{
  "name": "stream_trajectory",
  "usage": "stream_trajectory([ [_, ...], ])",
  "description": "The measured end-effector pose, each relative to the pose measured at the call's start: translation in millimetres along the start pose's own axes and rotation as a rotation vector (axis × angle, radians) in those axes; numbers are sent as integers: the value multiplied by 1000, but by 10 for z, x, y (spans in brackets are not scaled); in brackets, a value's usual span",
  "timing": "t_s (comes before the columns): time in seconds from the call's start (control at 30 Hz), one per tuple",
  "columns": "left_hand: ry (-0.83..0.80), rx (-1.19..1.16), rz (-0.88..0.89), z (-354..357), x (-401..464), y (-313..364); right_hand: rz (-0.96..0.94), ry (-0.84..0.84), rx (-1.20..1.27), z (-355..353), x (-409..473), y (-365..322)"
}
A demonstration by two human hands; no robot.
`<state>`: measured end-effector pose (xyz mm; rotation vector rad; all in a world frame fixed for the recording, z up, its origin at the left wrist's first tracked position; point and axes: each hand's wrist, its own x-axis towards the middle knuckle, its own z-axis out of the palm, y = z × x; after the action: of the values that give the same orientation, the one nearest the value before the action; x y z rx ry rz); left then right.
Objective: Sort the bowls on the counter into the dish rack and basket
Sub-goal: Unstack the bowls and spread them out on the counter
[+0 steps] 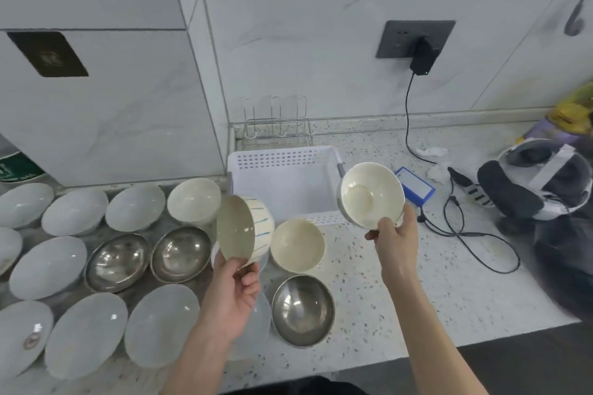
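Observation:
My left hand [236, 290] grips a cream bowl with blue stripes [245, 228] by its rim, tilted on its side above the counter. My right hand [396, 239] pinches the rim of a plain cream bowl [370, 194], lifted and tilted toward me beside the white perforated basket [282, 159]. A wire dish rack [276, 120] stands behind the basket against the wall. On the counter lie two more cream bowls [296, 245] [194, 200], three steel bowls [303, 309] [181, 253] [117, 261], and several white glass bowls [162, 324] to the left.
A black cable [465, 234] runs from a wall plug [423, 56] across the speckled counter [401, 314]. A blue box [415, 186], crumpled tissue [433, 152] and a headset [539, 183] lie at the right. The counter's front edge runs along the bottom right.

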<state>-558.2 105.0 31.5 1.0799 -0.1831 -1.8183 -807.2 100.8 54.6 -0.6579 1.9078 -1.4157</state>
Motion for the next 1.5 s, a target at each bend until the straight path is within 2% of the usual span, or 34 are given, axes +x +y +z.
stream_trajectory([
  [0.3,54,3,10,272,-109,-704,163,-206,-310,-493,201,687],
  [0.57,105,32,64,284,-181,-891,126,-377,-408,-409,339,809],
  [0.83,145,60,79,331,-217,-1005,134,-446,-398,-393,481,815],
  [1.3,148,121,59,354,-195,-1033,133,-461,-375,-332,569,877],
  [1.5,143,184,56,378,-174,-1008,204,-495,-382,-325,630,859],
])
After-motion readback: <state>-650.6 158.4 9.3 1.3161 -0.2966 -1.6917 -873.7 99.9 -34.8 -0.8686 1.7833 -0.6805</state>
